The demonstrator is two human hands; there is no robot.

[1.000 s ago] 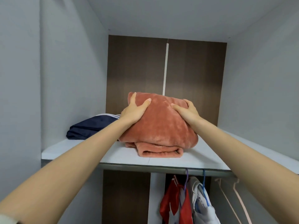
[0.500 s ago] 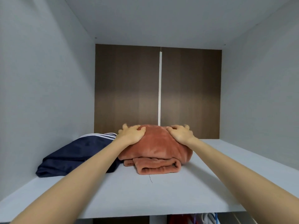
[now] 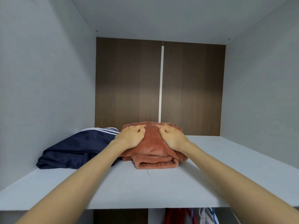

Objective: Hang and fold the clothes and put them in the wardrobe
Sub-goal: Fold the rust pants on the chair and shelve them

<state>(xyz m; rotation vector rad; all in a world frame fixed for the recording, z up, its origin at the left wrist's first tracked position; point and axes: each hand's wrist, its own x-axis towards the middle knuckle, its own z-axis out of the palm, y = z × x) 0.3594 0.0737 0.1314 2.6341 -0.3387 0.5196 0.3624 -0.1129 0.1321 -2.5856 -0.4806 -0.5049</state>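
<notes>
on the far left is the pale grey side wall (image 3: 40,94) of the wardrobe. next to it, on the white shelf (image 3: 161,191), lies a folded navy garment (image 3: 76,151) with thin white stripes along its top edge, pushed close to that wall. my left forearm crosses over its right end.

my left hand (image 3: 130,138) sits on the left shoulder of the folded fleece (image 3: 153,149). the palm is down on the plush and the fingers (image 3: 139,130) are bent and dug into the fabric, so they grip it rather than lie flat. the fleece is a rust-pink bundle lying on the shelf about midway across, well back from the front edge and touching the navy garment on its left. its rolled fold faces me, and a short dark thread (image 3: 148,172) lies on the shelf just in front of it.

my right hand (image 3: 172,139) holds the right shoulder of the bundle in the same way, fingers curled into the pile and thumb toward the middle. the two hands are near each other but apart.

behind the bundle stands the brown back panel (image 3: 126,81), with a narrow white strip (image 3: 161,81) running down its centre. to the right, the shelf runs on to the grey right wall (image 3: 262,94).

below the shelf's front edge, right of centre, i can see the tops of hanging clothes: something red (image 3: 174,216), then a white piece (image 3: 204,215) on a blue hanger (image 3: 213,215).
</notes>
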